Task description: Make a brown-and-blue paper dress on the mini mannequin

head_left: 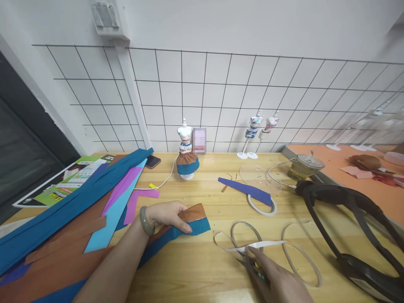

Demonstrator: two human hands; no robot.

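Observation:
My left hand [168, 213], with a bracelet at its wrist, is closed on a brown and blue paper strip [200, 225]. The strip's short end sticks out past my thumb, and its longer part trails down to the left. In my right hand [277, 275] is a pair of scissors [248, 264], blades slightly apart and pointing left. Just beyond the blades lies a white tape strip [268, 243] beside a tape roll [246, 223]. My right fingertips are at the tape; whether they pinch it I cannot tell.
A small mannequin [185, 145] wears a brown and blue skirt. Coloured paper sheets [75, 210] are piled at left near a phone [152, 162]. A purple paper piece [246, 190] rests over another tape roll [274, 209]. A black strapped object [328, 193] and a glass jar [304, 166] stand at right.

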